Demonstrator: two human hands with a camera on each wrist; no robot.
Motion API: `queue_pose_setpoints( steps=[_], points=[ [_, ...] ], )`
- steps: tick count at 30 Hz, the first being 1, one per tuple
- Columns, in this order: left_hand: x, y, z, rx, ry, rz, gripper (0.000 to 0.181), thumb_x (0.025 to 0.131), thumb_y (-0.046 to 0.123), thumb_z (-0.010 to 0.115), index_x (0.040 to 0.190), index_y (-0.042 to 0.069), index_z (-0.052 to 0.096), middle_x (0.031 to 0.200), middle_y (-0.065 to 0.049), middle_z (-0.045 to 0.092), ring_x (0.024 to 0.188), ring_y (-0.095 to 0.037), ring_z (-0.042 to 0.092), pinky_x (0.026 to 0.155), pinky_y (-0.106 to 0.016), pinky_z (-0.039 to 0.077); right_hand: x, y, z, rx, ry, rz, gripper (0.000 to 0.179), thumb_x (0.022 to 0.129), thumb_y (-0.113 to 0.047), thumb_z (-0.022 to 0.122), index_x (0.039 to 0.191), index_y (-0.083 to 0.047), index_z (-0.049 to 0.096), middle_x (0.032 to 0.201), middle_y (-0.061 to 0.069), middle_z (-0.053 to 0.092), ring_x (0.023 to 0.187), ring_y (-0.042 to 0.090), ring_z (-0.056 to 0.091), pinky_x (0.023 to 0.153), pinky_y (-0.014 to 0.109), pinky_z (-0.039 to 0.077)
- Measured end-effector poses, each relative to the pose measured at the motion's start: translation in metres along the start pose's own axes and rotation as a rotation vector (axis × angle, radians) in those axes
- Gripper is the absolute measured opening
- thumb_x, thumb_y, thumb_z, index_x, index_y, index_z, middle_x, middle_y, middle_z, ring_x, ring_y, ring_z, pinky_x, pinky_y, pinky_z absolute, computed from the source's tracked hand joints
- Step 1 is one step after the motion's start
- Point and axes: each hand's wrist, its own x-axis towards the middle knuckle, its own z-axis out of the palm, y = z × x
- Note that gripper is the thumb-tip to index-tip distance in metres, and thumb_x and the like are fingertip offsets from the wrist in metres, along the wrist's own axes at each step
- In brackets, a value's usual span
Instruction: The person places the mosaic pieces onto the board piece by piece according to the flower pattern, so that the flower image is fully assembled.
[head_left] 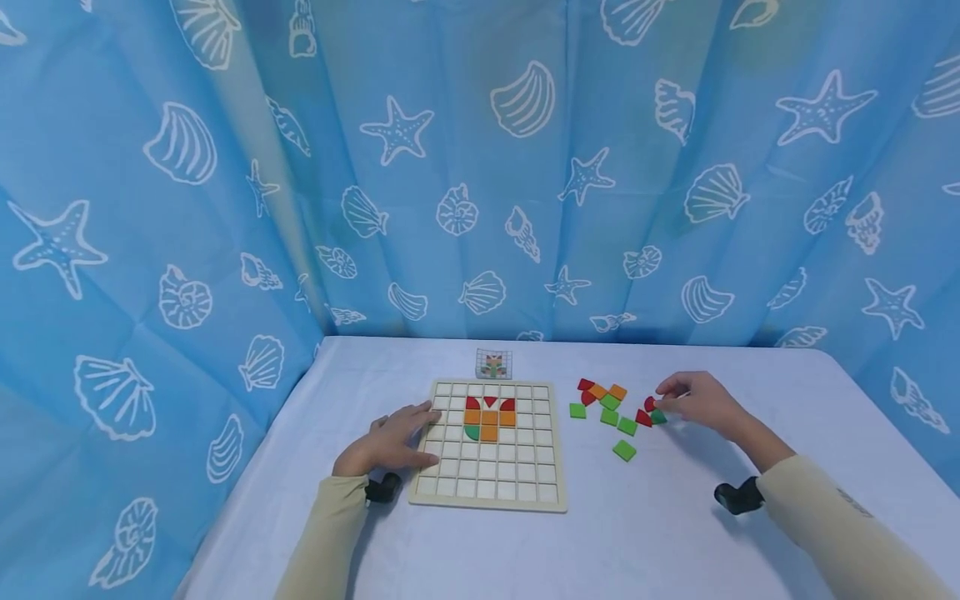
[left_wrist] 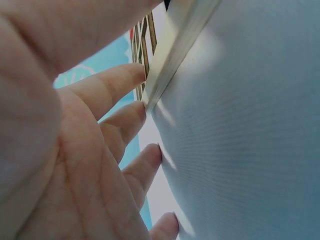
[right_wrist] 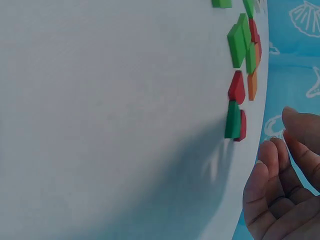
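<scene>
My left hand point(head_left: 393, 437) lies with spread fingers at the left side of a pale wooden grid board point(head_left: 487, 503); in the left wrist view some fingertips touch its edge point(left_wrist: 172, 55). Red, orange and green tiles sit in the upper middle cells, including an orange square point(head_left: 489, 432) and a dark green rounded tile point(head_left: 471, 432). Over the loose tiles hovers my right hand point(head_left: 701, 404), fingers loosely bent, with no tile visible in them. Closest to it are a dark green tile point(right_wrist: 232, 120) and a red tile point(right_wrist: 243, 125), beside another red tile point(right_wrist: 237, 87).
Behind the board lies a small pattern card point(head_left: 493, 364). Light green squares, among them one near the front point(head_left: 624, 450), and orange tiles point(head_left: 618, 392) are scattered right of the board on the white-covered table point(head_left: 637, 533). A blue shell-print curtain point(head_left: 480, 208) hangs behind.
</scene>
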Motion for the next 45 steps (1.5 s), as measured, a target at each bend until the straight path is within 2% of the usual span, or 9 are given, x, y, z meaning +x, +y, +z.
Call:
queue_pose_setpoints(
  steps=[5, 10, 14, 20, 29, 39, 45],
  points=[
    [0.000, -0.002, 0.000, 0.007, 0.002, 0.017, 0.081, 0.084, 0.046, 0.075, 0.153, 0.022, 0.039, 0.164, -0.004, 0.026, 0.151, -0.032, 0.021, 0.116, -0.068, 0.016, 0.000, 0.016, 0.003, 0.011, -0.022, -0.010, 0.031, 0.091, -0.022, 0.070, 0.115, -0.002, 0.066, 0.104, 0.012, 0.065, 0.090, 0.023, 0.059, 0.072, 0.031, 0.057],
    [-0.002, -0.003, -0.002, -0.012, 0.006, 0.026, 0.080, 0.084, 0.043, 0.076, 0.152, 0.021, 0.039, 0.164, -0.006, 0.026, 0.151, -0.033, 0.022, 0.115, -0.068, 0.017, -0.001, 0.021, 0.011, 0.018, -0.056, -0.021, 0.029, 0.090, -0.016, 0.071, 0.115, -0.003, 0.067, 0.102, 0.012, 0.064, 0.089, 0.023, 0.059, 0.070, 0.032, 0.057],
    [-0.002, -0.003, -0.001, -0.017, 0.003, 0.019, 0.081, 0.084, 0.044, 0.075, 0.153, 0.022, 0.039, 0.164, -0.005, 0.025, 0.152, -0.032, 0.021, 0.115, -0.068, 0.016, -0.003, 0.018, 0.016, -0.074, -0.051, -0.055, 0.028, 0.087, -0.011, 0.072, 0.114, -0.003, 0.068, 0.102, 0.013, 0.065, 0.093, 0.026, 0.058, 0.073, 0.035, 0.058],
    [-0.002, -0.004, 0.001, -0.018, -0.001, 0.008, 0.081, 0.084, 0.045, 0.076, 0.153, 0.023, 0.039, 0.164, -0.004, 0.025, 0.152, -0.032, 0.020, 0.116, -0.067, 0.015, -0.003, 0.012, 0.021, -0.209, -0.042, -0.117, 0.024, 0.085, -0.009, 0.075, 0.107, -0.004, 0.069, 0.098, 0.012, 0.065, 0.090, 0.027, 0.059, 0.079, 0.041, 0.058],
    [-0.001, -0.003, -0.001, -0.011, 0.009, 0.024, 0.082, 0.084, 0.043, 0.076, 0.153, 0.022, 0.038, 0.165, -0.004, 0.025, 0.152, -0.031, 0.021, 0.117, -0.066, 0.016, 0.001, 0.013, 0.018, -0.226, -0.052, -0.079, 0.026, 0.086, -0.007, 0.073, 0.111, -0.002, 0.066, 0.095, 0.011, 0.063, 0.086, 0.025, 0.055, 0.075, 0.036, 0.057],
    [-0.002, -0.001, -0.002, -0.008, 0.010, 0.023, 0.081, 0.084, 0.042, 0.077, 0.152, 0.021, 0.039, 0.164, -0.005, 0.025, 0.152, -0.031, 0.021, 0.116, -0.067, 0.016, -0.002, 0.011, 0.016, -0.236, -0.022, -0.052, 0.025, 0.084, -0.012, 0.076, 0.106, 0.000, 0.068, 0.103, 0.017, 0.065, 0.095, 0.030, 0.060, 0.083, 0.046, 0.057],
    [-0.001, -0.002, -0.002, -0.007, 0.000, 0.023, 0.081, 0.085, 0.041, 0.076, 0.153, 0.021, 0.038, 0.165, -0.005, 0.024, 0.152, -0.031, 0.020, 0.117, -0.066, 0.016, -0.003, 0.013, 0.014, -0.232, -0.048, -0.032, 0.029, 0.084, -0.014, 0.076, 0.107, 0.000, 0.066, 0.099, 0.015, 0.064, 0.090, 0.028, 0.058, 0.079, 0.042, 0.057]
  ],
)
